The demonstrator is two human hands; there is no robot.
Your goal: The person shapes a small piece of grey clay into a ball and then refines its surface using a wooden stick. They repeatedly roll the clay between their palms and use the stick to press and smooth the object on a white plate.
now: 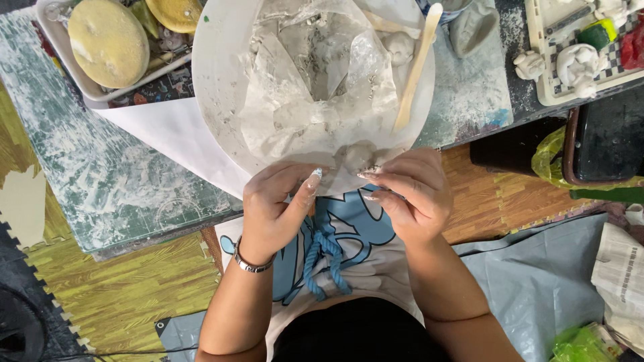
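A crumpled clear plastic bag (pixel 322 87), dusted white, lies in the white bowl (pixel 215 87) at the counter edge, a yellow-green plastic bag (pixel 551 157) sits at right, and folded newspaper (pixel 620 275) lies lower right.

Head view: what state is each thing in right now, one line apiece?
Left hand: pinching the near edge of the plastic sheet.
Right hand: pinching the same edge, fingers curled.
Plastic sheet: crumpled, smeared with white residue, lying in the bowl.
White bowl: upright at the table edge, lined with the sheet.
Wooden stick: leaning on the bowl's rim.
Green mat: dusted white.
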